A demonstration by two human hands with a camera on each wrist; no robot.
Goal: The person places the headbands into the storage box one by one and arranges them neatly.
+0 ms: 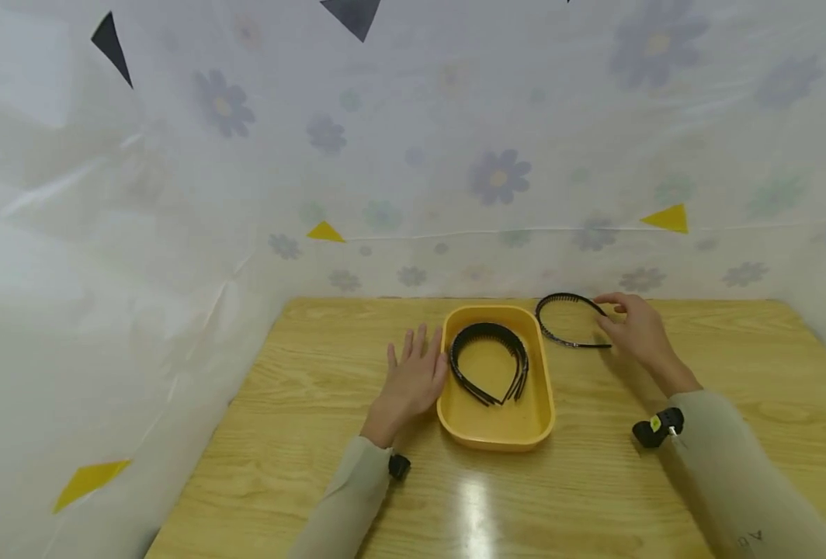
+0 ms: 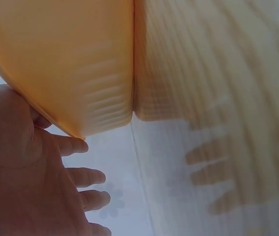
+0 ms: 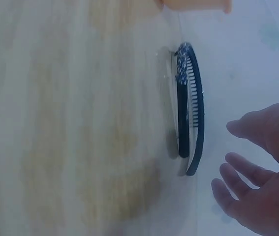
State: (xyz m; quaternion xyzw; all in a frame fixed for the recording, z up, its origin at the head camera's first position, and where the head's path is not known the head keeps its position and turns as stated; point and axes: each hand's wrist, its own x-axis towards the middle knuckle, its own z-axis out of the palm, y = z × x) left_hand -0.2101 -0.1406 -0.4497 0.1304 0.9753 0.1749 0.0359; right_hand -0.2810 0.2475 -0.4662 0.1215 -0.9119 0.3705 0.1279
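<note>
A yellow plastic tray (image 1: pixel 498 444) stands on the table, with several black headbands (image 1: pixel 463 339) nested together inside it. My left hand (image 1: pixel 411 380) rests against the tray's left side, fingers spread and straight; the left wrist view shows its thumb side at the tray's rim (image 2: pixel 46 112). To the right of the tray, a single black headband (image 3: pixel 182 118) lies on the table, with comb-like teeth inside and a speckled, glittery part. Over its right end hovers my right hand (image 1: pixel 638 330), thumb and fingers parted. In the right wrist view a gap separates that hand from the headband.
The wood-grain table (image 1: pixel 315 419) meets a white flower-printed sheet (image 1: pixel 413 194) at its back edge, close behind the loose headband. The same sheeting rises along the left side. Both wrists carry small black cameras (image 1: pixel 657 427).
</note>
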